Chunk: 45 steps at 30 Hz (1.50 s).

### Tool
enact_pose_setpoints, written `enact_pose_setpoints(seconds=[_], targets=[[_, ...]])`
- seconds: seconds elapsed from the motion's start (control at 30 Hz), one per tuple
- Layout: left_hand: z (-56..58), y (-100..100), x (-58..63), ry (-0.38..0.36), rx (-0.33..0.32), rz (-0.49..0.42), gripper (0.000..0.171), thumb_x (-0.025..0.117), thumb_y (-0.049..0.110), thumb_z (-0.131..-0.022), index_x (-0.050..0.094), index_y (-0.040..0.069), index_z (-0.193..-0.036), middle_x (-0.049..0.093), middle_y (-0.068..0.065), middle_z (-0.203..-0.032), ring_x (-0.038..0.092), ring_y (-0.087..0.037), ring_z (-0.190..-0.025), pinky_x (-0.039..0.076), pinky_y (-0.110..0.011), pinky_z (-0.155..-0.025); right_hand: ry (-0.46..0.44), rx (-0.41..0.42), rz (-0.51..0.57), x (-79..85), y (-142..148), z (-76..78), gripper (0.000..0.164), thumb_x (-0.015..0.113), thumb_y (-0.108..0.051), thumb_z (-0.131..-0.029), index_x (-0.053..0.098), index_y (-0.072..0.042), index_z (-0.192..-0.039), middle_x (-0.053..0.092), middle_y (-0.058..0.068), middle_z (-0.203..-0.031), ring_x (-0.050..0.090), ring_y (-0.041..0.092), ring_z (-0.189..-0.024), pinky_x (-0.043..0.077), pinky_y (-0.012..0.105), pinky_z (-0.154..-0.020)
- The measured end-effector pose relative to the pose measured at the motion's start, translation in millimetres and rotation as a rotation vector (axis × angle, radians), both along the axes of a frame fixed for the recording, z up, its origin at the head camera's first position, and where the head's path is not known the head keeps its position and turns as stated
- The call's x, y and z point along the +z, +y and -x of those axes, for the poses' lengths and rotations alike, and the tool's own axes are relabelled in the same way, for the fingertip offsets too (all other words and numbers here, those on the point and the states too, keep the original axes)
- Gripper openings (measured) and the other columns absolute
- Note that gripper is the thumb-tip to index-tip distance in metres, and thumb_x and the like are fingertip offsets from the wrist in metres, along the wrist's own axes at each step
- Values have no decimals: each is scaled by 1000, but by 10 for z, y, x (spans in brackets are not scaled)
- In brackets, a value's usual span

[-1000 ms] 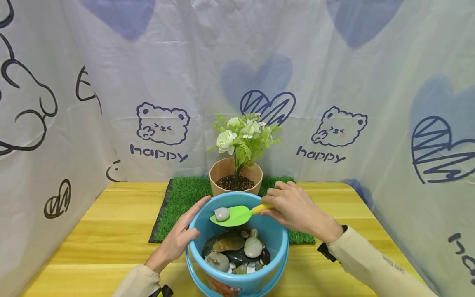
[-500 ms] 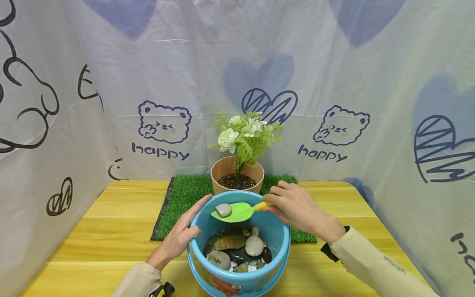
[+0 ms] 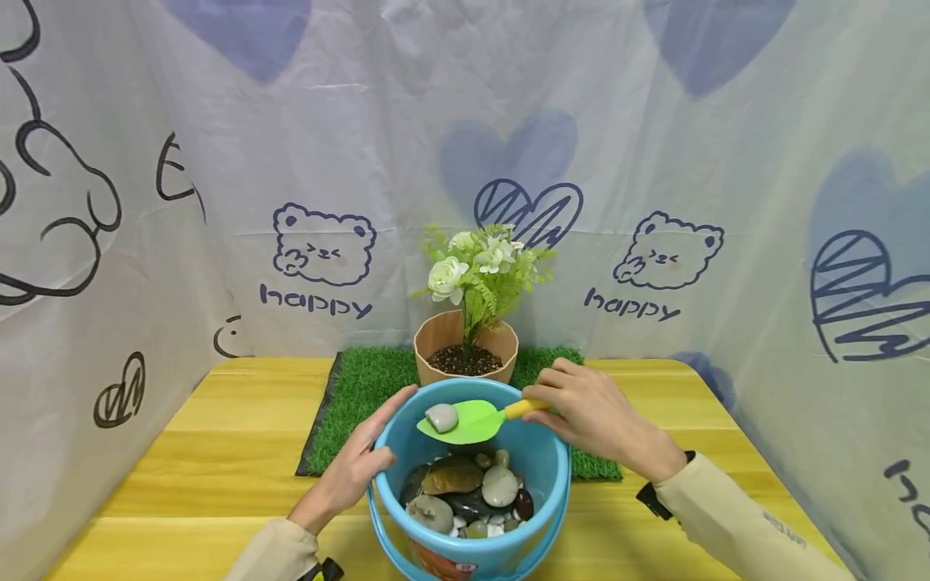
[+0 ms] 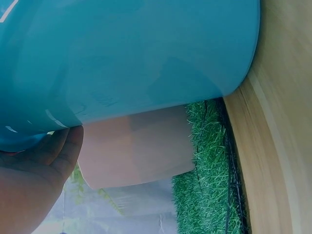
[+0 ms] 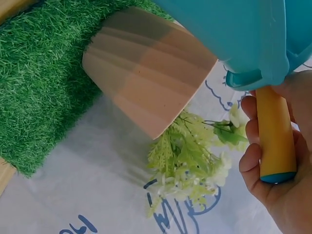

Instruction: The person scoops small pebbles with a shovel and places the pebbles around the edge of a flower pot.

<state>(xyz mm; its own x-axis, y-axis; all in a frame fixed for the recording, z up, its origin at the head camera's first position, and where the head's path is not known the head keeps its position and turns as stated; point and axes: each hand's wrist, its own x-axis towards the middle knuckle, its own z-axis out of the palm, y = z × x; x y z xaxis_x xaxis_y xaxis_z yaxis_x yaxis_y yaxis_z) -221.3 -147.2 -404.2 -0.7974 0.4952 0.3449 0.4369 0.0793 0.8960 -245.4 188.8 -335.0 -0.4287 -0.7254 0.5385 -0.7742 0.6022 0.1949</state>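
My right hand (image 3: 588, 411) grips the yellow handle (image 5: 276, 136) of a toy trowel with a light green blade (image 3: 475, 421). A smooth grey stone (image 3: 441, 418) lies on that blade, above the opening of a blue bucket (image 3: 563, 484). At the bucket's left side my left hand (image 3: 356, 464) holds the rim, the thumb over it and the fingers along the outside. Larger stones, such as a brown one (image 3: 452, 476) and a pale round one (image 3: 500, 486), lie inside on small white pebbles. In the left wrist view the left fingers (image 4: 68, 148) touch the bucket's outer wall; its thumb is hidden.
Behind the bucket, a tan flowerpot (image 3: 429, 355) with dark soil and a white-flowered plant (image 3: 483, 270) stands on an artificial grass mat (image 3: 363, 387). Everything rests on a yellow wooden table (image 3: 182, 468). A printed curtain (image 3: 407, 121) surrounds the back and sides.
The trowel and stone have shifted slightly to the right, with small up and down movement; the stone stays on the blade. The left hand keeps its place on the rim.
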Motion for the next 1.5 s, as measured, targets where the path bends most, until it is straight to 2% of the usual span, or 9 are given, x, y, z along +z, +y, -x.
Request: enact_pose_setpoints(seconds=[0.17, 0.3, 0.6, 0.83, 1.13, 1.17, 1.4, 1.5], targets=[[-1, 1, -5, 13, 11, 7, 82, 39, 4, -79, 18, 16, -158, 33, -22, -154, 50, -47, -126, 50, -47, -94, -6, -31, 24, 19, 47, 10, 24, 75, -35, -82, 76, -18, -100, 67, -7, -89, 51, 11, -79, 43, 24, -63], [-3, 0, -1, 27, 12, 11, 82, 39, 5, -79, 18, 15, -158, 32, -24, -154, 49, -50, -126, 51, -47, -93, -16, -42, 46, 46, 92, 11, 25, 75, -35, -82, 76, -18, -100, 67, -8, -88, 48, 9, -76, 40, 22, -61], [-19, -2, -11, 38, 14, 6, 82, 39, 5, -79, 20, 15, -157, 32, -25, -154, 47, -51, -127, 50, -50, -94, 8, -16, 69, 108, 131, 26, 25, 77, -33, -81, 77, -17, -99, 68, -7, -88, 49, 9, -76, 41, 20, -59], [-14, -1, -28, 51, 25, 3, 82, 39, 5, -79, 21, 16, -157, 34, -25, -153, 47, -51, -127, 50, -52, -92, 45, -17, 94, 163, 131, 104, 24, 76, -30, -81, 76, -14, -100, 67, -3, -86, 49, 10, -75, 39, 20, -56], [1, 8, -21, 43, 43, 8, 82, 39, 5, -78, 21, 17, -157, 34, -24, -153, 45, -50, -130, 46, -54, -96, 29, -117, 86, 247, 97, 295, 28, 70, -36, -87, 77, -13, -101, 68, -1, -86, 49, 13, -72, 39, 22, -54], [4, 10, -24, 45, 41, 4, 83, 39, 5, -78, 21, 16, -157, 34, -24, -153, 45, -49, -130, 46, -54, -96, 27, -126, 89, 248, 91, 315, 25, 73, -32, -85, 77, -13, -101, 68, -1, -86, 49, 13, -72, 39, 22, -54], [4, 24, -41, 47, 27, -11, 82, 39, 4, -77, 19, 7, -157, 34, -26, -153, 45, -51, -129, 46, -57, -97, -7, -179, 70, 217, 61, 407, 26, 72, -33, -86, 77, -13, -102, 69, -1, -88, 50, 13, -74, 41, 24, -56], [4, 25, -39, 49, 32, -16, 82, 39, 5, -77, 19, 8, -157, 34, -26, -152, 46, -51, -128, 46, -57, -96, -23, -197, 67, 201, 43, 440, 25, 72, -32, -86, 77, -13, -102, 69, 0, -88, 50, 13, -73, 41, 24, -56]])
